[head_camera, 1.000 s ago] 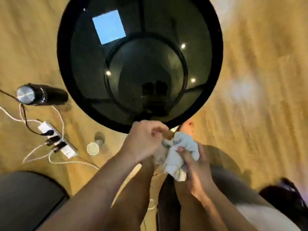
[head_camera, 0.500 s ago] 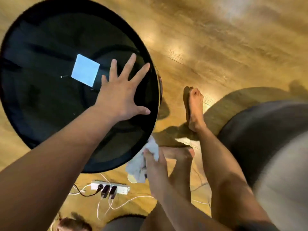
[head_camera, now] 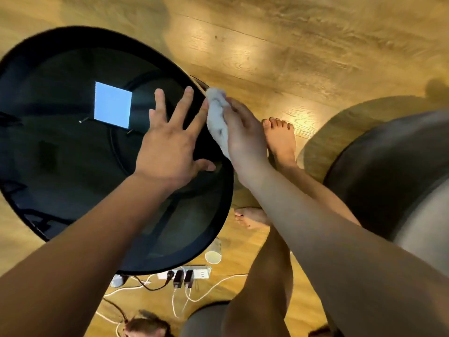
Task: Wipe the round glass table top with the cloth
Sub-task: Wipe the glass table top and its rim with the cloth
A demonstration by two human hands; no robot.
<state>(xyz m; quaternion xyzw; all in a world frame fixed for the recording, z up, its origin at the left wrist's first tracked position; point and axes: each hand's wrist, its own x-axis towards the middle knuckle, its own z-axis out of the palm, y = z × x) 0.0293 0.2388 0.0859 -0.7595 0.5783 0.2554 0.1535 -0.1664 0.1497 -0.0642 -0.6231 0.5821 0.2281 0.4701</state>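
Observation:
The round dark glass table top (head_camera: 60, 147) with a black rim fills the left half of the head view. My left hand (head_camera: 170, 144) lies flat on the glass near its right side, fingers spread and empty. My right hand (head_camera: 243, 135) presses a bunched pale grey cloth (head_camera: 217, 117) against the table's right rim. The cloth runs along the rim under my fingers, partly hidden by the hand.
A bright square reflection (head_camera: 113, 108) shows in the glass. On the wooden floor below the table lie a white power strip (head_camera: 184, 274) with cables and a small cup (head_camera: 213, 256). My bare feet (head_camera: 279, 137) stand right of the table beside a dark round seat (head_camera: 388, 171).
My right hand has lifted the cloth from below the table's near edge up onto its right rim. My left hand stays spread on the glass. The camera view shifted.

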